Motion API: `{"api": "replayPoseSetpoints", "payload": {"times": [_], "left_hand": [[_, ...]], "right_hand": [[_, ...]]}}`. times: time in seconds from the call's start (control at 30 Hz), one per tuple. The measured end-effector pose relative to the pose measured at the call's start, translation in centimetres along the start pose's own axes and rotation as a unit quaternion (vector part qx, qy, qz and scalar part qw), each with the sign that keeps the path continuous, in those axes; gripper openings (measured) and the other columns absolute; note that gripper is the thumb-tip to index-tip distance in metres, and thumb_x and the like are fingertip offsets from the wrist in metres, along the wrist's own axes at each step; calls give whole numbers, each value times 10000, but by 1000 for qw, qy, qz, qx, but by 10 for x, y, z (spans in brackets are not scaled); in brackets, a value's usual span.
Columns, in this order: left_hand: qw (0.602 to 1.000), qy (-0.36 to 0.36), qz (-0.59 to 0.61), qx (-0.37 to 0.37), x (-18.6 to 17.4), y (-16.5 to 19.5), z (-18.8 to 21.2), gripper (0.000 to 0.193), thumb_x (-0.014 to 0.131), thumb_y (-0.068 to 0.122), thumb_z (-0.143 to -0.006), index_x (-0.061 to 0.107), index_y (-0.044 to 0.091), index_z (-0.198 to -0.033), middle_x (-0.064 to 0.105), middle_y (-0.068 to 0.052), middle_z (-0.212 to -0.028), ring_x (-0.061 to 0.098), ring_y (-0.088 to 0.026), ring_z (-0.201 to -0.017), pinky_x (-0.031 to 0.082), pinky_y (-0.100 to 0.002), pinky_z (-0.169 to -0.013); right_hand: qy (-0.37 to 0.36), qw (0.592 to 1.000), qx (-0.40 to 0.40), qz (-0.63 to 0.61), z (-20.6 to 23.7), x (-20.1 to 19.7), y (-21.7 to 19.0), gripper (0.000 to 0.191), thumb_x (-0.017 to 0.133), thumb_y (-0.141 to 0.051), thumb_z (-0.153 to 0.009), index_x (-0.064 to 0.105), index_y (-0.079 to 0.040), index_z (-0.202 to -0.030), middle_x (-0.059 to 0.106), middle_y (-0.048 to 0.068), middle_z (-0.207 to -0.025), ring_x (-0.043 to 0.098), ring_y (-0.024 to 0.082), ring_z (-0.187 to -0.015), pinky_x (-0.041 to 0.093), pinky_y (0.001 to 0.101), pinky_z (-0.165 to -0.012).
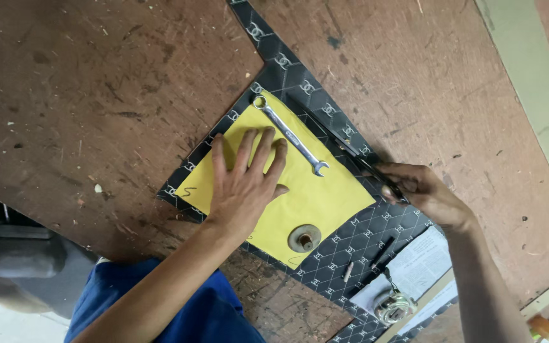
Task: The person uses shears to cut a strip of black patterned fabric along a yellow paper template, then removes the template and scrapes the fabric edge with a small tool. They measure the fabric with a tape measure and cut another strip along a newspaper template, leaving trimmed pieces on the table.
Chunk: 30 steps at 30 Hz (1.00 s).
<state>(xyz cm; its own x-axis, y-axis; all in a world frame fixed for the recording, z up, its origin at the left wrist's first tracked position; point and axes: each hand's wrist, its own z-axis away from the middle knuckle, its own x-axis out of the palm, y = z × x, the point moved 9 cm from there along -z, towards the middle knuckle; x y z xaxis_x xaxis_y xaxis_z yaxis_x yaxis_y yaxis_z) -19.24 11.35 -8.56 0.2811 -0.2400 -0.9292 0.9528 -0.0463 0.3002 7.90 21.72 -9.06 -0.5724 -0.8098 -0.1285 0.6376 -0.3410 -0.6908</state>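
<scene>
Head view shows the left hand (244,184) pressed flat, fingers spread, on a yellow paper template (300,190) atop black patterned sheet (351,241), while the right hand (417,190) grips scissors (357,159) at its edge.

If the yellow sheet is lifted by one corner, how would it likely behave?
The yellow sheet looks thin and flat, so it would probably flop. The wrench and round metal disc lying on it would likely slide off.
</scene>
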Motion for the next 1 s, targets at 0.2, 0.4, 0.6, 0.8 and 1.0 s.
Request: {"api": "replayPoseSetpoints", "payload": {"times": [0.2,0.4,0.6,0.8,1.0], "left_hand": [[1000,-8,3,4,4,-5,0,816,631,604,-859,457,129,-1500,363,-139,-1558,303,-333,-1441,212,-750,-1098],[1000,4,14,0,-4,-10,0,810,657,597,-846,480,127,-1482,383,-128,-1540,330,-324,-1427,235,-737,-1100],[1000,23,17,1,-10,-13,1,800,667,584,-836,492,128,-1470,400,-123,-1524,342,-320,-1411,242,-733,-1089],[1000,8,11,0,-4,-13,1,781,633,587,-870,467,140,-1488,386,-121,-1541,328,-317,-1430,227,-731,-1105],[1000,6,22,7,-7,-11,2,797,623,584,-869,437,127,-1494,366,-150,-1561,320,-343,-1428,208,-746,-1089]], "right_hand": [[8,994,48,102,-19,3,-4,470,707,-91,-890,675,22,-1344,608,101,-743,483,136,-636,398,295,-569],[-3,999,22,31,-30,10,-24,506,687,-4,-874,635,40,-1376,673,63,-875,574,115,-753,483,270,-649],[-8,997,27,66,-41,15,-37,483,716,-29,-883,648,10,-1359,698,55,-920,579,122,-787,483,266,-704],[8,996,9,84,-46,13,-51,476,744,-99,-887,677,2,-1347,673,55,-915,523,115,-756,423,266,-656],[106,993,-49,-28,-4,0,-38,420,639,-172,-982,648,23,-1354,603,14,-784,522,114,-670,419,270,-578]]}}
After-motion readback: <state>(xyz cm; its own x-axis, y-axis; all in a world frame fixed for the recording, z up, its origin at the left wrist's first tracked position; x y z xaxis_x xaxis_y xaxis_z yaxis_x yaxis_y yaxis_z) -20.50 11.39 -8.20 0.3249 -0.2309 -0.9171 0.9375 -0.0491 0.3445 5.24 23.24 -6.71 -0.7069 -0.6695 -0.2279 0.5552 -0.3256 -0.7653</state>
